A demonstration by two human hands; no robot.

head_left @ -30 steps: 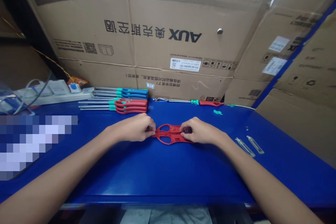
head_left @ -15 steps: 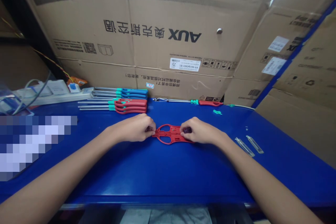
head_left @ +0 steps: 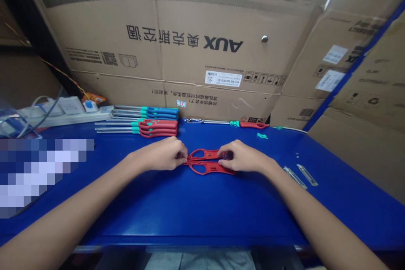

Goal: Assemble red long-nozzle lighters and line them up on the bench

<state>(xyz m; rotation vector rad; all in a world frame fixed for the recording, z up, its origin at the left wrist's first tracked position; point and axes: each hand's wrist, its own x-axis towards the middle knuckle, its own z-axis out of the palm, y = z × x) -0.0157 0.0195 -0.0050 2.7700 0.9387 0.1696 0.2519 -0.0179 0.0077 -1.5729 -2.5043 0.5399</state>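
Two red plastic lighter handle halves (head_left: 209,167) lie side by side on the blue table, their hollow insides facing up. At their narrow left ends, my left hand (head_left: 172,154) is closed in a pinch on them. My right hand (head_left: 240,156) curls over their wide right ends, fingers at the far half and thumb at the near one. A dark purple object (head_left: 227,155) shows under its fingers, mostly hidden. Between the halves a thin wedge of blue table is visible, wider toward the right.
Behind my left hand are stacked long lighters with red handles (head_left: 160,128) and blue handles (head_left: 163,112). Another red lighter (head_left: 253,125) lies along the cardboard (head_left: 177,63). Clear fuel tanks (head_left: 306,174) and a green part (head_left: 262,136) lie rightward. A power strip (head_left: 69,116) stands far left.
The right ends of the two red handle halves have spread apart, leaving a gap between them. My right hand has shifted slightly and its fingers have parted; my left hand stays in place.
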